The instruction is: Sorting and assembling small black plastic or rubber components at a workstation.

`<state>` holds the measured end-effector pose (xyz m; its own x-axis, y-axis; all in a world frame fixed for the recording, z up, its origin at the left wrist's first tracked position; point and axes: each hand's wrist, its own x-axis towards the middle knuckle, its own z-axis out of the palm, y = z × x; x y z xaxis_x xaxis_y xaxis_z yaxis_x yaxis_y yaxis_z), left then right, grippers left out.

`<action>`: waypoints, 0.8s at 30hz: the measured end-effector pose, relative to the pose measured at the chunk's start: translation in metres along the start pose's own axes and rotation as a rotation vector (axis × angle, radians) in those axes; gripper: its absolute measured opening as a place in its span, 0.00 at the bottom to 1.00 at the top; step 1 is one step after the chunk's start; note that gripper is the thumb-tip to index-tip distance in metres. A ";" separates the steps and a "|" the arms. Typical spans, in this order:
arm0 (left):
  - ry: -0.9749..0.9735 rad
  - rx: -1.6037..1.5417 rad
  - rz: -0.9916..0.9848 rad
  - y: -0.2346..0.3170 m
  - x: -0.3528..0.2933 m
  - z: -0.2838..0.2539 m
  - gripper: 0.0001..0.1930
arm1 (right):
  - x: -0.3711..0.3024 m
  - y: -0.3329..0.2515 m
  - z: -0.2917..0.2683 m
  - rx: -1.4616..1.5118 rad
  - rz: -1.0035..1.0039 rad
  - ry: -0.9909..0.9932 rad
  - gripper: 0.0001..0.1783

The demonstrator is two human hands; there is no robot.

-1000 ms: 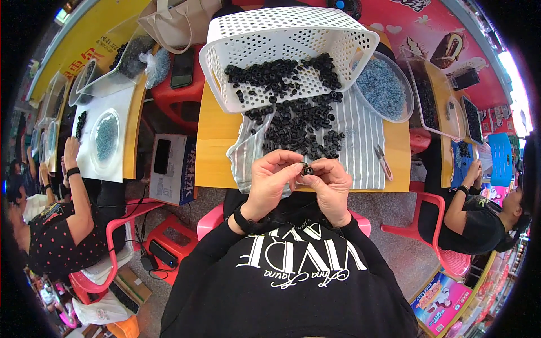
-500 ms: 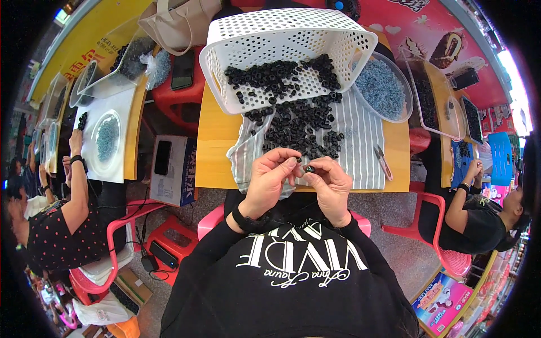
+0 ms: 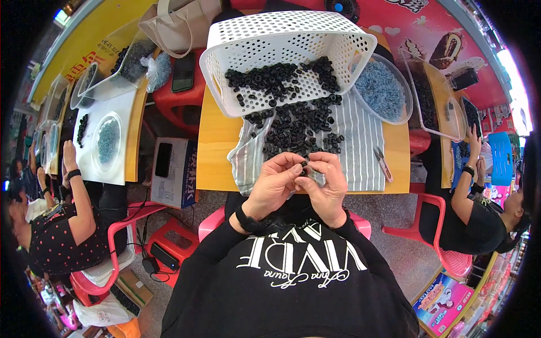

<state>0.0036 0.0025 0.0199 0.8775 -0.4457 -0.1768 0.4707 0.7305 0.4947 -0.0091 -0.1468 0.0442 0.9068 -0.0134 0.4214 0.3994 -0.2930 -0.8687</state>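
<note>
My left hand [image 3: 275, 186] and my right hand [image 3: 327, 185] meet at the near edge of the yellow table [image 3: 220, 146]. Together their fingertips pinch a small black ring-shaped part [image 3: 304, 166]. Just beyond the hands lies a pile of the same black parts [image 3: 298, 127] on a grey striped cloth [image 3: 360, 146]. A white perforated basket [image 3: 270, 39] is tipped on its side behind the pile, with more black parts spilling out of it. A black band is on my left wrist.
A clear bowl of pale blue bits [image 3: 383, 90] stands at the right, and small snips [image 3: 383, 163] lie on the cloth. A red stool with a phone [image 3: 183, 73] is at the left. People sit at neighbouring tables on the left [image 3: 62, 225] and right [image 3: 479, 214].
None of note: both hands stay together at the table's near edge, with only slight finger movement on the small black part.
</note>
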 end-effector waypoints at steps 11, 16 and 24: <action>0.052 -0.010 0.030 -0.002 0.001 -0.011 0.10 | 0.023 -0.008 -0.010 0.046 0.021 -0.218 0.13; 0.032 -0.047 0.007 0.000 0.000 -0.012 0.10 | 0.024 -0.010 -0.013 0.139 0.102 -0.166 0.12; 0.033 -0.026 0.008 0.000 0.001 -0.017 0.12 | 0.028 0.007 -0.087 -0.756 0.041 -0.311 0.12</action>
<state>0.0066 0.0109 0.0058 0.8838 -0.4224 -0.2013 0.4653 0.7474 0.4743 0.0075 -0.2324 0.0721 0.9590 0.1954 0.2053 0.2671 -0.8653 -0.4243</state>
